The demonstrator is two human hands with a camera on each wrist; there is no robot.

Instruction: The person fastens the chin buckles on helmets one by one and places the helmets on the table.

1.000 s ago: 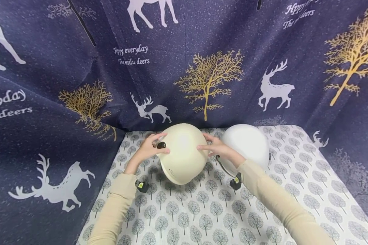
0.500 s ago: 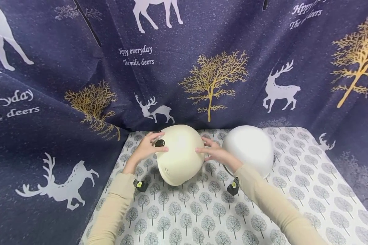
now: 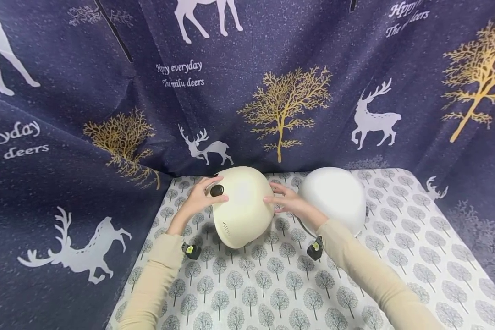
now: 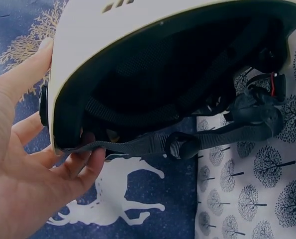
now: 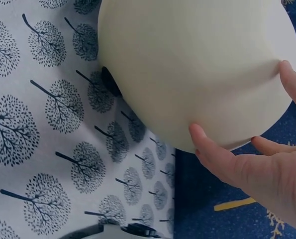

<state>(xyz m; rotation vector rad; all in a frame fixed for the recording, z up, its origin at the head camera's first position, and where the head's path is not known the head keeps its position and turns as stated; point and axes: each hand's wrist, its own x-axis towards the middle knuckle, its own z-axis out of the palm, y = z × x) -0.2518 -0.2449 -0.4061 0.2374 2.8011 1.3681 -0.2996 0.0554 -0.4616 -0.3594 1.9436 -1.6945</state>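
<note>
A cream helmet [image 3: 245, 206] is tilted between both hands on the tree-print cloth, its dark inside facing the left wrist camera. My left hand [image 3: 200, 197] grips its left rim beside a round black disc [image 3: 217, 190]. In the left wrist view, the left thumb lies along the shell and the fingers curl under the rim at a dark chin strap [image 4: 148, 145] with a buckle [image 4: 274, 85]. On the dome's right side, my right hand [image 3: 290, 200] rests spread fingertips. The right wrist view shows those fingers [image 5: 212, 147] touching smooth shell.
A white helmet [image 3: 334, 197] sits to the right, close by the right wrist and partly behind the forearm. Behind the table [image 3: 272, 284] hangs a dark blue curtain [image 3: 239, 105] with deer and trees. Each wrist wears a small black camera [image 3: 191, 250].
The cream helmet has turned a little and shifted slightly left, so its black disc and side vents show more fully. Both hands have stayed on it.
</note>
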